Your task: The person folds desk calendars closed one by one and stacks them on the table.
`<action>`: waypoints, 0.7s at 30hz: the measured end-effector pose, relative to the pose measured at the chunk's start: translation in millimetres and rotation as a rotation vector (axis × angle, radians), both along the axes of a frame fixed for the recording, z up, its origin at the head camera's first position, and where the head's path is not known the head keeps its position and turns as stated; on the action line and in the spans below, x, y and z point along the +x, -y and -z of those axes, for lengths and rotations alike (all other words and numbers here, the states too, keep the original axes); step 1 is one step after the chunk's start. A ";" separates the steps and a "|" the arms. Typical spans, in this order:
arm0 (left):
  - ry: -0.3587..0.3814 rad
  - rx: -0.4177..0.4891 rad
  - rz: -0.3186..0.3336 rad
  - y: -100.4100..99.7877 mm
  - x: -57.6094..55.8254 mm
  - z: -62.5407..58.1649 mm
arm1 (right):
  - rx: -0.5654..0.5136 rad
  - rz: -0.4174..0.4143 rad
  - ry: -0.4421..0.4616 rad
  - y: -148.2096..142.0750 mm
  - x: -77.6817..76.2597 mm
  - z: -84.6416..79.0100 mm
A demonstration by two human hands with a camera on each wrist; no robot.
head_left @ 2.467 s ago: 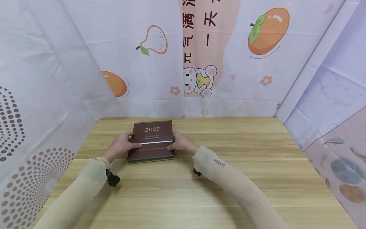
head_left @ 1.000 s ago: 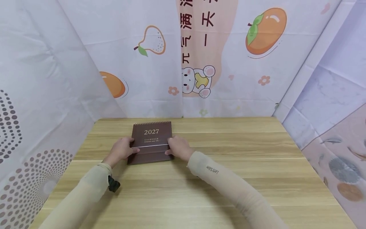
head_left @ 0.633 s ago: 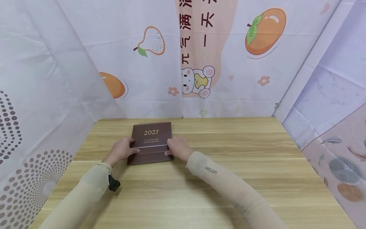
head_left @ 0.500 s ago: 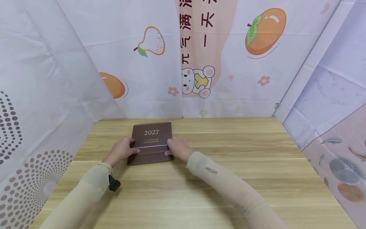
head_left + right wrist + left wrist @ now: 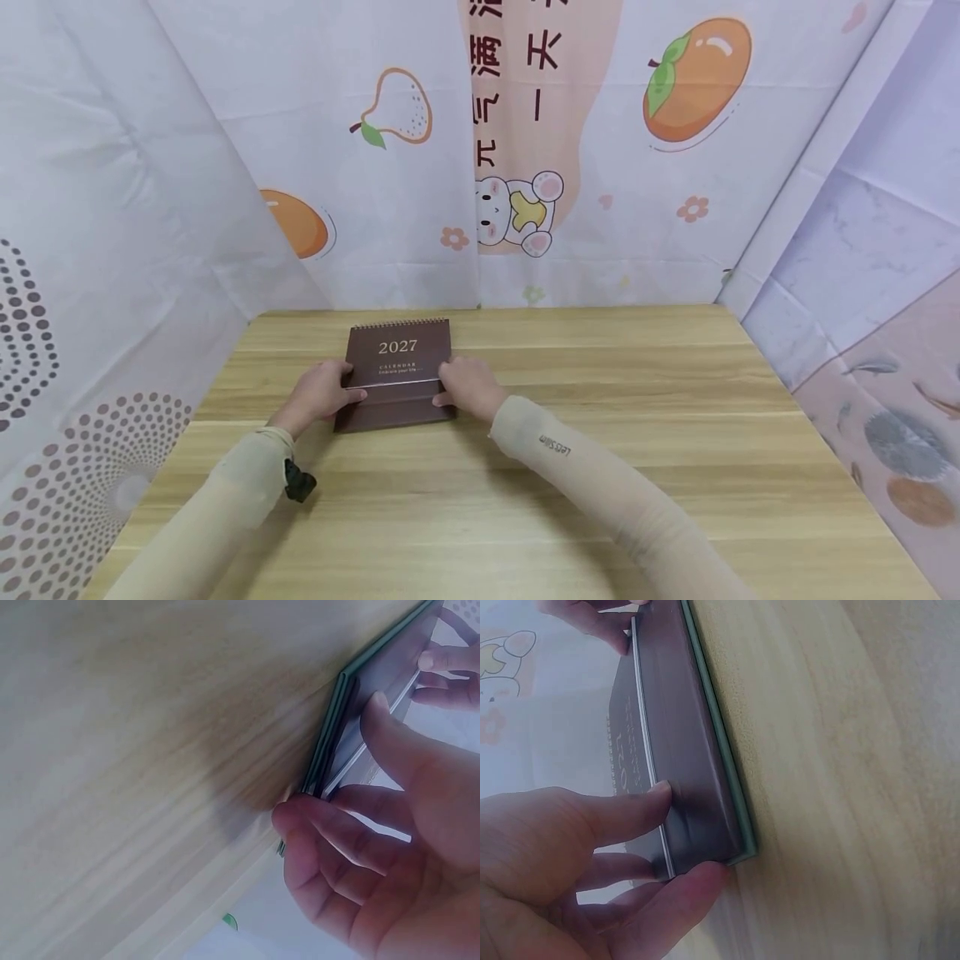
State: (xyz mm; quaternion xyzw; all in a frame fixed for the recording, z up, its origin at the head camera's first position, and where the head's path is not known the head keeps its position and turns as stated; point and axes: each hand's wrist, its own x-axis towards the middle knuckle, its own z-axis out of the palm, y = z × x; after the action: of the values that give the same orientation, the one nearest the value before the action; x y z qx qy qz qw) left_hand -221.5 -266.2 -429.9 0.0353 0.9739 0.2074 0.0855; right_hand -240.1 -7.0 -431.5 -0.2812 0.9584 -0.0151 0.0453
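A dark brown spiral-bound desk calendar (image 5: 399, 354) marked 2027 lies on the far left part of the table, its coil toward the back wall. My left hand (image 5: 317, 390) holds its left side, thumb on the front face and fingers along the edge. On the opposite side, my right hand (image 5: 471, 387) grips the edge in much the same way. In the left wrist view, the left thumb (image 5: 634, 814) presses by a thin white page edge. Green-edged layers (image 5: 330, 724) show beneath the brown cover in the right wrist view. The calendar's underside is hidden.
The wood-grain table (image 5: 525, 500) reaches toward me and to the right. A printed white curtain (image 5: 615, 275) hangs along the table's back edge, with more curtains at both sides. A black wrist device (image 5: 299, 481) sits below my left sleeve.
Since 2.5 s ago, the front of the calendar has tipped down and its green front edge has left the head view. My right hand has shifted slightly left. Over the last second, almost nothing moves.
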 end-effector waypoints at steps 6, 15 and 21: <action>0.008 -0.018 0.020 2.5 -0.1 0.0 | 0.013 -0.005 -0.007 -0.6 1.4 0.4; -0.018 -0.133 0.133 8.1 3.0 -4.5 | -0.006 -0.059 -0.015 -16.4 4.7 5.9; -0.251 -0.239 0.153 9.6 11.1 -13.5 | -0.220 -0.086 0.028 -52.9 0.2 -6.6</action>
State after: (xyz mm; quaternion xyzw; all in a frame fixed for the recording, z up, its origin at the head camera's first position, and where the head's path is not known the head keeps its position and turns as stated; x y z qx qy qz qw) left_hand -210.5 -275.8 -416.4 0.1245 0.9891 0.0771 -0.0177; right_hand -239.9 46.0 -424.8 -0.3251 0.9373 -0.1224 0.0282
